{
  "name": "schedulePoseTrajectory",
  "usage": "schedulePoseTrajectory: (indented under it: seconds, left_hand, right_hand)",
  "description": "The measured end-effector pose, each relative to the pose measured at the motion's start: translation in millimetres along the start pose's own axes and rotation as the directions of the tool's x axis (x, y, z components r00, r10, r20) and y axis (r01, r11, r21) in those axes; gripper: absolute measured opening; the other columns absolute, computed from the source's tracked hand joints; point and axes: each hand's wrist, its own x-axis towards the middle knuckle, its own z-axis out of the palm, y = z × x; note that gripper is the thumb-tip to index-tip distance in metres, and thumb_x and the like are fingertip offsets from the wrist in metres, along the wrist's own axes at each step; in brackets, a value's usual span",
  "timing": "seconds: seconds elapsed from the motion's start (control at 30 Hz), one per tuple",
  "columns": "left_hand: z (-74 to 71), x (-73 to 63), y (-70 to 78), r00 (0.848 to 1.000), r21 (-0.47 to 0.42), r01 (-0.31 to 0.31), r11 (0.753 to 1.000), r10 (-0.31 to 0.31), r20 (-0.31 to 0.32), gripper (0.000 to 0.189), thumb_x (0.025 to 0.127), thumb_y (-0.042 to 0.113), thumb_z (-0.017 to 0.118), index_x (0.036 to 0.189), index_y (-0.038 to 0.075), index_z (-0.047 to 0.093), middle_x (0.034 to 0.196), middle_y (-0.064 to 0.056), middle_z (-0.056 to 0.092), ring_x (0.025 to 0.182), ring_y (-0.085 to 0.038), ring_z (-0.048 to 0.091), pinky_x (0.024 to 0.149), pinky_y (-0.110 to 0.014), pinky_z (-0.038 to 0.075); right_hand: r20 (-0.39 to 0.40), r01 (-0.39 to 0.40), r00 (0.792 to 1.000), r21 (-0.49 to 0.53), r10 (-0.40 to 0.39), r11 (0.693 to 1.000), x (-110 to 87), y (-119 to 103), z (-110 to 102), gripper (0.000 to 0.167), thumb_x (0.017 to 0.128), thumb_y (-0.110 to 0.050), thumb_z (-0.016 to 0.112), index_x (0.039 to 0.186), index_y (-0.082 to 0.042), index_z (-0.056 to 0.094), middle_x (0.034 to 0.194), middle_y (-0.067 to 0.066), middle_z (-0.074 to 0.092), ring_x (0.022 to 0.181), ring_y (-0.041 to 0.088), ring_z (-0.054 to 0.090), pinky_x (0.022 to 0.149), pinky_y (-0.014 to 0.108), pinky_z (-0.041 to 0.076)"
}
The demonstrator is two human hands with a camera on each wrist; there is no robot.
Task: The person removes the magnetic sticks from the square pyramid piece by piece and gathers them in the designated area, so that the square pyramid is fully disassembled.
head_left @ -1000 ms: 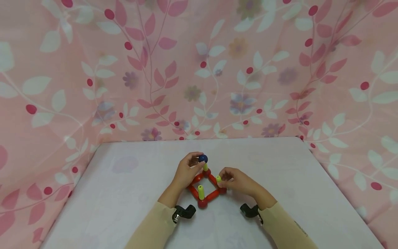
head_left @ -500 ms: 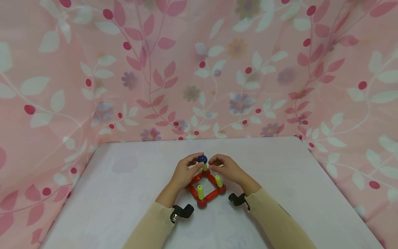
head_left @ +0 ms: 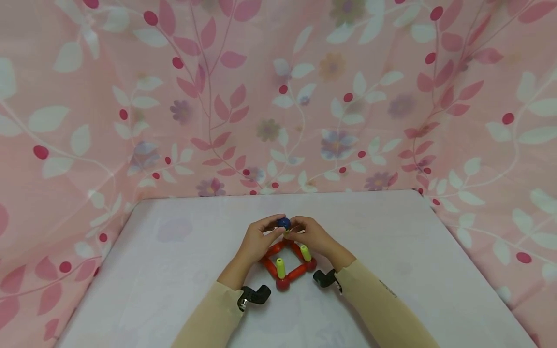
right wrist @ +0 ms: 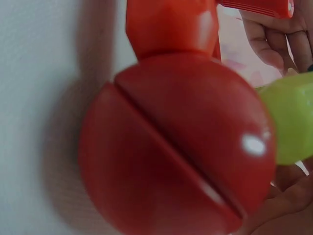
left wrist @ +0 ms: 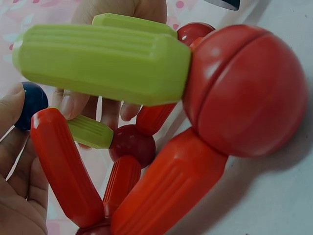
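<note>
A square of red rods [head_left: 298,273] joined by red balls [head_left: 283,284] lies before me. Yellow-green rods stand up from the near and right corners, the near one [head_left: 280,268] in full view. At the left corner a loose-ended red rod [left wrist: 66,166] rises. My left hand [head_left: 256,241] pinches a blue ball [head_left: 284,223] at the top of the far yellow-green rod [left wrist: 90,132]. From the other side my right hand [head_left: 314,236] pinches that rod just under the ball; its fingers partly hide it.
The square stands on a table with a white cloth [head_left: 183,261]. Pink floral curtain [head_left: 270,96] hangs behind and on both sides. A black wrist camera [head_left: 256,295] sits at the left cuff, another black camera [head_left: 325,278] at the right.
My right hand has left the right corner's yellow-green rod and moved up and left to the far rod. My left hand has stayed at the blue ball.
</note>
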Motion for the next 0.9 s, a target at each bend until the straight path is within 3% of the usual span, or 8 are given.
schedulePoseTrajectory:
  seconds: [0.2, 0.33, 0.47, 0.57, 0.63, 0.73, 0.8, 0.9]
  left_hand:
    - [2.6, -1.7, -3.3, 1.000, -0.019, -0.009, 1.000, 0.009, -0.019, 0.036, 0.096, 0.028, 0.068, 0.131, 0.019, 0.067, 0.121, -0.001, 0.070, 0.114, -0.026, 0.061, 0.100, -0.048, 0.048]
    - [4.7, -2.0, -2.9, 0.993, -0.055, -0.006, 0.998, 0.000, -0.116, 0.035, 0.095, 0.023, 0.069, 0.130, 0.018, 0.068, 0.117, -0.003, 0.071, 0.111, -0.025, 0.063, 0.102, -0.050, 0.046]
    - [-3.8, -6.6, 22.4, 0.975, -0.106, -0.068, 0.992, 0.043, -0.220, 0.034, 0.096, 0.010, 0.068, 0.129, 0.003, 0.065, 0.115, -0.013, 0.071, 0.103, -0.022, 0.065, 0.096, -0.039, 0.050]
    - [-12.9, -12.4, 37.2, 0.971, -0.103, -0.090, 0.991, 0.064, -0.232, 0.034, 0.095, 0.004, 0.067, 0.128, -0.002, 0.064, 0.116, -0.018, 0.069, 0.102, -0.023, 0.065, 0.091, -0.033, 0.053]
    - [-17.1, -12.6, 25.5, 0.970, -0.086, -0.069, 0.994, 0.046, -0.237, 0.035, 0.095, 0.006, 0.068, 0.129, 0.000, 0.064, 0.118, -0.017, 0.069, 0.105, -0.027, 0.064, 0.093, -0.034, 0.052]
    - [-27.4, -13.7, 0.4, 0.967, -0.099, -0.008, 0.995, -0.018, -0.254, 0.038, 0.094, 0.010, 0.071, 0.130, 0.000, 0.063, 0.120, -0.017, 0.067, 0.108, -0.030, 0.063, 0.090, -0.027, 0.052]
    - [-37.9, -15.1, -16.7, 0.958, -0.112, 0.053, 0.992, -0.082, -0.276, 0.040, 0.092, 0.013, 0.073, 0.130, 0.002, 0.063, 0.120, -0.016, 0.066, 0.107, -0.031, 0.062, 0.084, -0.021, 0.053]
    - [-57.4, -20.6, -28.7, 0.937, -0.099, 0.136, 0.986, -0.161, -0.311, 0.042, 0.091, 0.018, 0.075, 0.130, 0.005, 0.064, 0.120, -0.014, 0.066, 0.106, -0.028, 0.061, 0.078, -0.016, 0.052]
  right_hand:
    - [0.016, 0.006, 1.000, -0.021, -0.005, 1.000, 2.1, 1, 1, 0.019, 0.095, -0.020, 0.071, 0.112, -0.011, 0.070, 0.106, 0.001, 0.069, 0.103, 0.022, 0.063, 0.083, 0.035, 0.055]
    - [0.007, -0.019, 1.000, -0.026, 0.019, 0.999, 2.2, 3, 0, 0.022, 0.094, -0.021, 0.072, 0.113, -0.009, 0.070, 0.102, 0.000, 0.069, 0.100, 0.021, 0.063, 0.082, 0.034, 0.056]
    - [-0.020, -0.049, 0.999, -0.026, 0.049, 0.998, 1.5, 4, -2, 0.024, 0.093, -0.021, 0.074, 0.113, -0.009, 0.070, 0.095, -0.003, 0.071, 0.095, 0.020, 0.063, 0.080, 0.033, 0.056]
    - [-0.032, -0.055, 0.998, -0.019, 0.055, 0.998, -0.3, 4, -3, 0.022, 0.092, -0.019, 0.075, 0.111, -0.010, 0.070, 0.093, -0.002, 0.072, 0.092, 0.020, 0.063, 0.078, 0.032, 0.055]
    - [-0.035, -0.059, 0.998, -0.012, 0.058, 0.998, -1.5, 3, -3, 0.022, 0.092, -0.019, 0.075, 0.111, -0.010, 0.070, 0.093, -0.002, 0.072, 0.092, 0.020, 0.062, 0.077, 0.031, 0.055]
    - [-0.036, -0.061, 0.998, -0.008, 0.061, 0.998, -2.1, 3, -3, 0.021, 0.091, -0.020, 0.075, 0.110, -0.012, 0.070, 0.093, -0.002, 0.072, 0.091, 0.020, 0.062, 0.076, 0.030, 0.055]
    - [-0.035, -0.061, 0.998, -0.012, 0.061, 0.998, -2.3, 4, -3, 0.020, 0.091, -0.020, 0.075, 0.109, -0.013, 0.070, 0.093, -0.002, 0.071, 0.091, 0.019, 0.061, 0.076, 0.030, 0.054]
    - [-0.047, -0.068, 0.997, -0.023, 0.067, 0.997, -3.0, 6, -3, 0.019, 0.091, -0.019, 0.075, 0.109, -0.014, 0.069, 0.093, -0.003, 0.070, 0.091, 0.019, 0.061, 0.076, 0.031, 0.054]
